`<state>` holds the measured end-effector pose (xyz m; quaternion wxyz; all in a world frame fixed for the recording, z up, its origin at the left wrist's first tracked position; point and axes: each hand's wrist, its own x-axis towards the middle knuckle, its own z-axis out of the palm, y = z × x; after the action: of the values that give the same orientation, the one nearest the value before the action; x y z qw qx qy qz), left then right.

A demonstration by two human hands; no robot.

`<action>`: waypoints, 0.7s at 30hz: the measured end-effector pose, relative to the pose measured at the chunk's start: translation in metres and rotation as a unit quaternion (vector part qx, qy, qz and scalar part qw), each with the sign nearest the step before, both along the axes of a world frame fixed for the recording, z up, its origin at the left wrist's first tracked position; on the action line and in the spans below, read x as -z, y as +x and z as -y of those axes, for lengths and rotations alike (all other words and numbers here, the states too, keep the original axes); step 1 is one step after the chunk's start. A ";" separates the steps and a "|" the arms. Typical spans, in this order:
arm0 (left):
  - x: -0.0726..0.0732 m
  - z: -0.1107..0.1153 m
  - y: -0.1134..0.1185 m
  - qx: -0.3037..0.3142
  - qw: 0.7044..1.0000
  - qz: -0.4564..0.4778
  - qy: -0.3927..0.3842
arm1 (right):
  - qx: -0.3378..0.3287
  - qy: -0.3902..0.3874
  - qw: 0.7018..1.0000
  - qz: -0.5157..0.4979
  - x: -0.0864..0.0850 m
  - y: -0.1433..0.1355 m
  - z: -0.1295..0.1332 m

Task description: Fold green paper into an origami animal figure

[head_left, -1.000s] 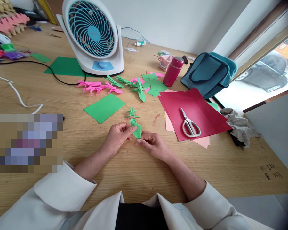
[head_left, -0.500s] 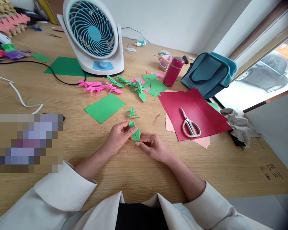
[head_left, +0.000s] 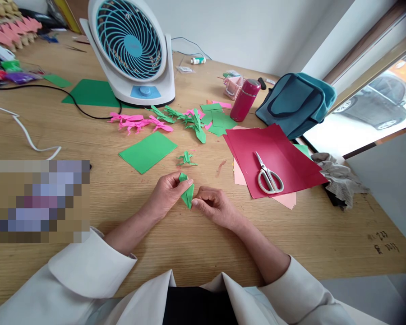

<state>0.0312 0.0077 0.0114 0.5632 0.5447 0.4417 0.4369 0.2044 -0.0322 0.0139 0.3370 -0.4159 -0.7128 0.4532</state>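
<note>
My left hand [head_left: 165, 192] pinches a small folded piece of green paper [head_left: 188, 195], thumb on top and fingers underneath. The paper is narrow, with a pointed lower end and a crease down its length. At its lower right edge, my right hand [head_left: 214, 207] has its fingers curled and its thumb tip against the paper; what lies under that thumb is hidden. Just beyond my hands sits a small green origami figure [head_left: 186, 158] with thin legs. A stack of green paper [head_left: 148, 152] lies to the left of it.
Pink origami figures [head_left: 135, 123] and green ones [head_left: 196, 126] lie behind, before a fan [head_left: 131, 47]. Scissors [head_left: 269, 178] rest on red sheets [head_left: 291, 158] at right. A red bottle [head_left: 245, 100] and teal bag [head_left: 296, 106] stand farther back. A blurred patch covers something at left.
The green paper in my hands now shows a longer shape, its pointed lower end reaching farther down. My right thumb has shifted slightly right along its edge. My left hand keeps its hold.
</note>
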 end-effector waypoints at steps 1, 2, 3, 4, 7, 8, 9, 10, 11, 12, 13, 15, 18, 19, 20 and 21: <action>0.001 0.000 0.000 0.001 1.000 -0.003 0.001 | 0.016 -0.010 1.000 -0.008 0.000 0.000 0.000; 0.002 -0.001 0.000 0.001 1.000 -0.005 0.002 | 0.034 -0.019 0.999 -0.023 0.001 -0.001 0.000; 0.003 -0.001 0.000 0.002 1.000 -0.007 0.004 | 0.051 -0.027 0.997 -0.043 0.002 -0.001 0.000; 0.004 -0.001 0.000 0.005 1.000 -0.009 0.006 | 0.066 -0.031 0.995 -0.068 0.003 -0.002 0.000; 0.005 -0.001 -0.001 0.019 1.000 -0.017 0.010 | 0.087 -0.019 0.989 -0.121 0.004 -0.004 0.001; 0.006 -0.001 -0.002 0.025 0.999 -0.022 0.011 | 0.088 -0.009 0.988 -0.123 0.003 -0.004 0.002; 0.006 -0.001 -0.002 0.029 0.999 -0.028 0.013 | 0.088 0.003 0.989 -0.119 0.003 -0.004 0.002; 0.006 -0.001 -0.002 0.032 0.999 -0.035 0.016 | 0.088 0.019 0.990 -0.111 0.003 -0.004 0.002; 0.006 -0.001 -0.002 0.038 0.998 -0.040 0.019 | 0.087 0.035 0.990 -0.102 0.003 -0.004 0.002; 0.007 -0.001 -0.002 0.045 0.998 -0.041 0.021 | 0.087 0.049 0.990 -0.095 0.003 -0.003 0.002; 0.007 -0.001 -0.002 0.052 0.998 -0.035 0.020 | 0.088 0.060 0.990 -0.091 0.003 -0.003 0.002; 0.009 -0.002 -0.002 0.057 0.998 -0.014 0.016 | 0.090 0.072 0.989 -0.088 0.005 -0.003 0.001; 0.011 -0.003 -0.001 0.038 0.999 0.003 0.024 | 0.090 0.070 0.990 -0.087 0.006 -0.003 0.001; 0.011 -0.003 -0.001 0.030 0.999 0.001 0.032 | 0.091 0.068 0.990 -0.087 0.006 -0.003 0.001; 0.011 -0.003 -0.001 0.026 0.999 -0.001 0.040 | 0.093 0.068 0.990 -0.085 0.006 -0.003 0.001; 0.010 -0.002 -0.001 0.023 0.999 -0.001 0.048 | 0.095 0.068 0.990 -0.083 0.005 -0.003 0.001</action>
<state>0.0298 0.0101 0.0012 0.5460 0.5820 0.4082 0.4434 0.2016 -0.0335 0.0085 0.4641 -0.4189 -0.6686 0.4027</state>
